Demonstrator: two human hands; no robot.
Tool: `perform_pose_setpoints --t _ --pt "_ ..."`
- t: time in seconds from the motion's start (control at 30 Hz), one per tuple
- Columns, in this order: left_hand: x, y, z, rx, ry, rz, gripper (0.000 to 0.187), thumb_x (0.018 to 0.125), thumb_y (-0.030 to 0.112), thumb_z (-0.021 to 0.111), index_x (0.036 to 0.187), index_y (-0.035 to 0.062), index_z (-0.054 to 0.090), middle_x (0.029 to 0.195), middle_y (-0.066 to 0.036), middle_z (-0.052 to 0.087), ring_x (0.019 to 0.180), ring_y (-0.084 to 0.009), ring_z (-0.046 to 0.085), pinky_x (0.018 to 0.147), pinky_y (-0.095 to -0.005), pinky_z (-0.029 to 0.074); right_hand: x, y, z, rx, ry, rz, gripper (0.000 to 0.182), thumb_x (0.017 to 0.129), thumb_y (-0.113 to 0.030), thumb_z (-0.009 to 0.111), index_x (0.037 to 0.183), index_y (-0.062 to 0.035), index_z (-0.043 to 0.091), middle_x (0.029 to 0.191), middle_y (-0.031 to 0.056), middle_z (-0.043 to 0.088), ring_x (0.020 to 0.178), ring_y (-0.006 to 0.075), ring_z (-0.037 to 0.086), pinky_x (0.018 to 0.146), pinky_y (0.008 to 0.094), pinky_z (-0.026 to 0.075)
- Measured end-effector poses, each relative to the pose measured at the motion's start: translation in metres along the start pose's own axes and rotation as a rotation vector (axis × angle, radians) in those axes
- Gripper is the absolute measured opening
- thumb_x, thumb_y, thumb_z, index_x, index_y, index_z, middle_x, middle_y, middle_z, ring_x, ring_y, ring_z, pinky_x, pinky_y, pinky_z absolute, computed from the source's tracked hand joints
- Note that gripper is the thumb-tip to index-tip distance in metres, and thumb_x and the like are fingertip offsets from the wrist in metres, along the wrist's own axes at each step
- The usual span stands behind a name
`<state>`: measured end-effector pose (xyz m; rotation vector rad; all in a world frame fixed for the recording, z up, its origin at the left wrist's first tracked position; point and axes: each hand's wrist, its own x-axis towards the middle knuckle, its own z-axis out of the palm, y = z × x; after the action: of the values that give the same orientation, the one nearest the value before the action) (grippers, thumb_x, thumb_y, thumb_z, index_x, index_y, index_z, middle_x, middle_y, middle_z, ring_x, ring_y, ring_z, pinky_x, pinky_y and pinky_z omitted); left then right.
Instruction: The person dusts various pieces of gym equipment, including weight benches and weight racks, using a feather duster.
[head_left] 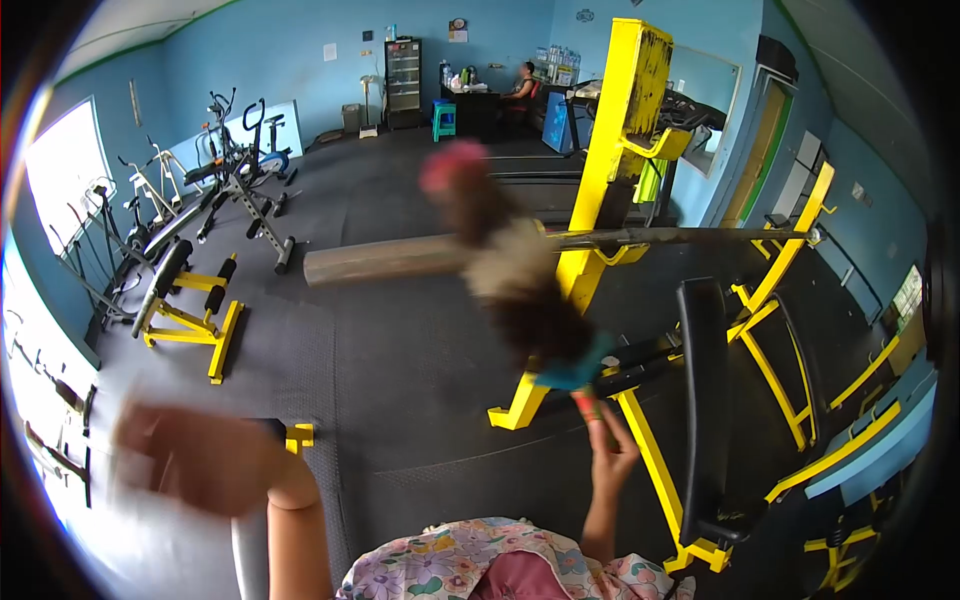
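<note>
My right hand [608, 445] is closed around the thin red-and-green handle of a fluffy duster [515, 265]. Bands of teal, dark brown, cream and red run along the duster, which is blurred and slants up to the left. In this view its middle overlaps a long metal barbell [375, 262] lying across a yellow rack [610, 130]. Off to the lower left, my left hand [200, 455] is raised and smeared by motion, so its fingers do not show clearly.
A black-padded bench [705, 400] on a yellow frame stands close on the right. A yellow leg machine [195, 310] and exercise bikes [255, 130] are on the left. At the back, a person [522, 85] sits by a dark desk [470, 105] near a teal stool [444, 120].
</note>
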<state>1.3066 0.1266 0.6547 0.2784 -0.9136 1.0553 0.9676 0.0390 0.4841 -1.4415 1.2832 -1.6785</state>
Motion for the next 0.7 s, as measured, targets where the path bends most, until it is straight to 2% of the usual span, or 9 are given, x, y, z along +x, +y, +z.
perform_pose_setpoints --t 0.03,0.1,0.2,0.23,0.3,0.33,0.4,0.53,0.7 --pt "-0.022 -0.021 0.002 0.154 -0.163 -0.237 0.03 0.08 0.022 0.042 0.101 0.0032 0.051 0.095 -0.008 0.054 0.089 -0.0191 0.053 0.078 -0.0321 0.043 -0.004 0.005 -0.007 -0.015 0.017 0.001 0.028 0.08 -0.011 0.061 0.104 0.0022 0.06 0.097 0.0147 0.063 0.088 0.0179 0.06 0.077 0.0276 0.046" --pt "-0.037 -0.048 0.03 0.245 -0.784 -0.607 0.044 0.065 0.012 0.052 0.107 -0.0007 0.048 0.103 -0.013 0.052 0.099 -0.0248 0.05 0.091 -0.0354 0.034 -0.018 0.007 -0.001 -0.023 0.03 -0.018 0.029 0.08 -0.011 0.061 0.105 0.0024 0.059 0.097 0.015 0.063 0.088 0.0187 0.06 0.078 0.0284 0.047" --pt "-0.083 -0.089 0.034 0.342 -1.229 -0.324 0.049 0.063 0.009 0.055 0.111 0.0021 0.047 0.111 -0.014 0.051 0.111 -0.0277 0.042 0.096 -0.0379 0.028 -0.047 -0.009 0.038 -0.012 -0.063 -0.081 0.029 0.077 -0.007 0.063 0.104 0.0027 0.06 0.097 0.0139 0.063 0.087 0.0172 0.061 0.075 0.0259 0.047" --pt "-0.095 -0.095 0.027 0.333 -1.238 -0.325 0.049 0.063 0.009 0.055 0.111 0.0021 0.047 0.111 -0.014 0.051 0.111 -0.0277 0.042 0.096 -0.0379 0.028 -0.055 -0.008 0.047 -0.013 -0.101 -0.099 0.029 0.076 -0.006 0.064 0.103 0.0026 0.06 0.096 0.0138 0.064 0.086 0.0166 0.061 0.074 0.0254 0.047" --pt "-0.114 -0.106 0.016 0.572 -1.499 -0.009 0.048 0.062 0.01 0.061 0.108 0.0058 0.048 0.105 -0.011 0.052 0.106 -0.0252 0.046 0.093 -0.0377 0.03 -0.064 -0.008 0.057 -0.01 -0.141 -0.114 0.027 0.075 -0.005 0.065 0.101 0.0023 0.061 0.093 0.014 0.064 0.085 0.0147 0.061 0.074 0.0242 0.046" --pt "-0.113 -0.105 0.02 0.54 -1.511 -0.009 0.048 0.062 0.01 0.061 0.108 0.0058 0.048 0.105 -0.011 0.052 0.106 -0.0252 0.046 0.093 -0.0377 0.03 -0.065 -0.005 0.056 -0.022 -0.118 -0.098 0.027 0.075 -0.005 0.065 0.101 0.0023 0.061 0.093 0.014 0.064 0.085 0.0147 0.061 0.074 0.0242 0.046" --pt "-0.109 -0.099 0.033 0.511 -1.473 -0.293 0.05 0.059 0.014 0.068 0.105 0.0075 0.049 0.101 -0.01 0.053 0.101 -0.0257 0.047 0.09 -0.0377 0.032 -0.062 0.004 0.043 -0.029 0.008 -0.113 0.027 0.076 -0.005 0.064 0.101 0.0027 0.061 0.094 0.0139 0.064 0.085 0.0147 0.061 0.074 0.0245 0.046" --pt "-0.129 -0.098 0.038 0.637 -1.286 -0.124 0.048 0.053 0.015 0.074 0.095 0.0094 0.052 0.089 -0.004 0.056 0.089 -0.0215 0.052 0.084 -0.0352 0.036 -0.048 0.011 -0.015 -0.028 0.299 -0.077 0.027 0.078 -0.006 0.061 0.103 0.004 0.06 0.098 0.0139 0.063 0.087 0.0164 0.06 0.075 0.0268 0.046" --pt "-0.153 -0.105 0.045 0.737 -1.2 -0.028 0.04 0.052 0.014 0.072 0.088 0.0126 0.055 0.082 -0.003 0.059 0.08 -0.0213 0.056 0.08 -0.0359 0.041 -0.038 0.03 -0.029 -0.049 0.352 0.022 0.026 0.08 -0.007 0.06 0.104 0.0036 0.059 0.099 0.0142 0.062 0.09 0.0177 0.059 0.078 0.0276 0.045"
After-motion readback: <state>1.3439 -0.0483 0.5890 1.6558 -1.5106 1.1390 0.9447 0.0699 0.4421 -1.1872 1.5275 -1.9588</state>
